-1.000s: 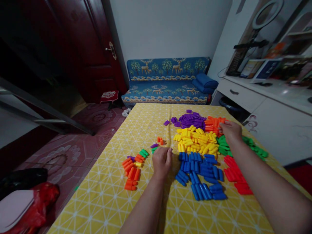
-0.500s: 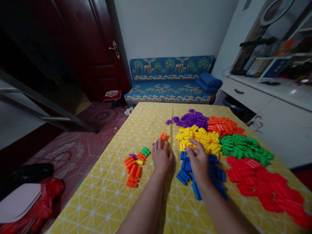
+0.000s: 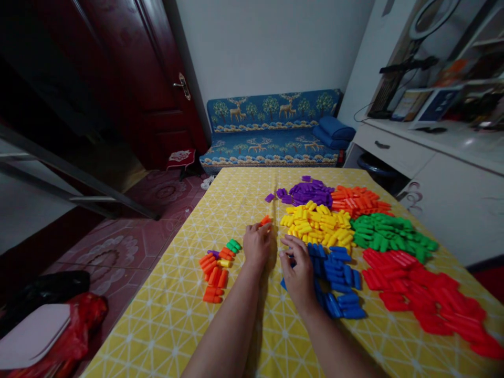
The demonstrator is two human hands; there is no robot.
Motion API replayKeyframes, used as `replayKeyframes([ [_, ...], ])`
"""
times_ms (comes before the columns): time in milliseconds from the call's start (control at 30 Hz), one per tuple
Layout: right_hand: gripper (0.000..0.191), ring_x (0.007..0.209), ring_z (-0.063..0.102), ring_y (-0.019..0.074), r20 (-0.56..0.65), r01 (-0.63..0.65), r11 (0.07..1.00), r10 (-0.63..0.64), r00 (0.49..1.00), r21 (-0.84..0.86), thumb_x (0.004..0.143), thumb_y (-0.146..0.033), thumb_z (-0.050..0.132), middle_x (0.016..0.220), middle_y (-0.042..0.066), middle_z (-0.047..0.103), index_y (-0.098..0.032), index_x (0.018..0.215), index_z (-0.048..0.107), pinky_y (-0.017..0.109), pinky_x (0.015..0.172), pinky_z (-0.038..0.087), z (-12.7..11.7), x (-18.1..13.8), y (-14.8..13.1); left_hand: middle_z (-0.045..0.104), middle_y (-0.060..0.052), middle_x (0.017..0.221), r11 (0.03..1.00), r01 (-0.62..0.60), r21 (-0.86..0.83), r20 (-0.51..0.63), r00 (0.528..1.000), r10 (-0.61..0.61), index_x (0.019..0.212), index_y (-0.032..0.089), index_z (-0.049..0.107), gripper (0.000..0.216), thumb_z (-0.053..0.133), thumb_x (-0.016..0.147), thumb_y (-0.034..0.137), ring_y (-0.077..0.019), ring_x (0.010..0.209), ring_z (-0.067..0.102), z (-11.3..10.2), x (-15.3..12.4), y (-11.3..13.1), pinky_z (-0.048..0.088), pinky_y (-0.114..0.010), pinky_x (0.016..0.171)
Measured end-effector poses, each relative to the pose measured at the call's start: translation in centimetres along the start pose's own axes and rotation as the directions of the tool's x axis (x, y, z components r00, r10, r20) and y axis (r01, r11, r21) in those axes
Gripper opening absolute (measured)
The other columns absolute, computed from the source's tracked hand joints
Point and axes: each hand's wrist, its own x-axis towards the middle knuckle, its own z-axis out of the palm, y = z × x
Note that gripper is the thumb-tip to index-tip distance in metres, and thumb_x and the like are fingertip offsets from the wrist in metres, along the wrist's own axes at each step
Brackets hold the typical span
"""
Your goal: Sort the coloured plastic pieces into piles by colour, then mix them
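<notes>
Coloured plastic pegs lie sorted in heaps on a yellow patterned tablecloth (image 3: pixel 165 315): purple (image 3: pixel 309 192), orange (image 3: pixel 358 199), yellow (image 3: pixel 317 224), green (image 3: pixel 388 235), blue (image 3: pixel 338 275) and red (image 3: pixel 425 294). My left hand (image 3: pixel 256 244) rests on the cloth with fingers curled, its fingertips at an orange peg (image 3: pixel 266 220). My right hand (image 3: pixel 298 268) lies beside it at the left edge of the blue heap, fingers spread over the blue pegs. A small mixed cluster (image 3: pixel 216 268) of orange, green, purple and yellow pegs lies left of my left hand.
A blue patterned sofa (image 3: pixel 271 131) stands beyond the table. A dark red door (image 3: pixel 157 89) is at the left, white cabinets (image 3: pixel 441 178) at the right. A red bag (image 3: pixel 66 336) lies on the tiled floor at the lower left.
My right hand drew back from the orange heap at the far right to the blue heap near my left hand. My left hand slid forward to the orange peg.
</notes>
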Motion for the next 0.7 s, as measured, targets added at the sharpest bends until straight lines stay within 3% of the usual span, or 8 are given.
replayKeyframes([
  [67,0.024,0.087,0.065,0.0177,0.008,-0.011,1.000,0.011,1.000,-0.002,0.092,-0.022,0.050,0.123,0.013,0.058,-0.019,0.112,0.063,0.032,0.070,0.057,0.1,-0.1,0.0,0.072,-0.008,0.097,0.967,0.014,-0.254,-0.026,0.999,-0.021,0.107,0.022,0.073,0.026,0.057,0.088,0.031,-0.0218,0.091,0.060,-0.3,-0.5,-0.1,0.046,-0.033,0.083],
  [133,0.028,0.086,0.065,0.0179,-0.009,-0.006,1.000,0.005,1.000,-0.013,0.093,-0.023,0.050,0.125,0.014,0.058,-0.019,0.118,0.061,0.033,0.070,0.057,0.2,-0.1,0.1,0.071,-0.005,0.084,0.865,0.048,-0.500,-0.026,0.997,-0.071,0.093,0.019,0.074,0.025,0.056,0.089,0.036,-0.0181,0.080,0.061,-0.8,-1.3,0.1,0.047,-0.029,0.076],
  [233,0.037,0.100,0.064,0.0216,-0.027,0.018,0.999,-0.020,0.999,-0.049,0.093,-0.026,0.051,0.129,0.016,0.058,-0.018,0.129,0.055,0.037,0.081,0.057,0.3,-0.1,0.3,0.062,-0.001,0.066,0.717,0.115,-0.687,0.022,0.990,-0.137,0.073,0.016,0.066,0.035,0.051,0.091,0.042,-0.0136,0.065,0.056,-1.4,-2.5,0.4,0.043,-0.023,0.063],
  [333,0.036,0.114,0.060,0.0233,0.049,0.029,0.998,-0.026,0.998,-0.058,0.095,-0.028,0.050,0.128,0.013,0.062,-0.020,0.130,0.057,0.039,0.093,0.053,0.1,-0.1,0.3,0.057,0.002,0.064,0.660,0.164,-0.733,0.108,0.986,-0.124,0.072,0.015,0.061,0.032,0.056,0.088,0.042,-0.0116,0.062,0.052,-1.5,-2.9,0.3,0.041,-0.022,0.061],
  [433,0.030,0.113,0.061,0.0216,0.121,0.029,0.999,-0.027,0.992,-0.016,0.096,-0.026,0.047,0.120,0.010,0.066,-0.022,0.123,0.062,0.038,0.097,0.051,-0.1,-0.1,0.1,0.058,0.001,0.069,0.655,0.176,-0.735,0.179,0.982,-0.064,0.076,0.016,0.061,0.027,0.058,0.087,0.040,-0.0117,0.067,0.053,-1.2,-2.8,0.1,0.042,-0.022,0.064],
  [567,0.029,0.108,0.062,0.0219,0.115,0.002,0.999,-0.005,0.993,0.032,0.092,-0.028,0.055,0.117,0.010,0.066,-0.021,0.120,0.062,0.036,0.089,0.055,-0.1,0.0,-0.1,0.059,0.001,0.069,0.697,0.140,-0.703,0.191,0.982,-0.004,0.078,0.016,0.062,0.025,0.058,0.088,0.039,-0.0119,0.067,0.053,-0.9,-2.7,0.3,0.042,-0.022,0.064],
  [700,0.024,0.104,0.063,0.0217,0.113,-0.008,0.998,0.001,0.994,0.062,0.091,-0.028,0.057,0.113,0.010,0.066,-0.021,0.113,0.065,0.035,0.084,0.056,0.1,0.1,-0.2,0.063,0.000,0.070,0.699,0.144,-0.700,0.148,0.987,-0.055,0.087,0.017,0.065,0.024,0.056,0.089,0.040,-0.0128,0.066,0.057,-1.0,-2.7,0.6,0.044,-0.022,0.064],
])
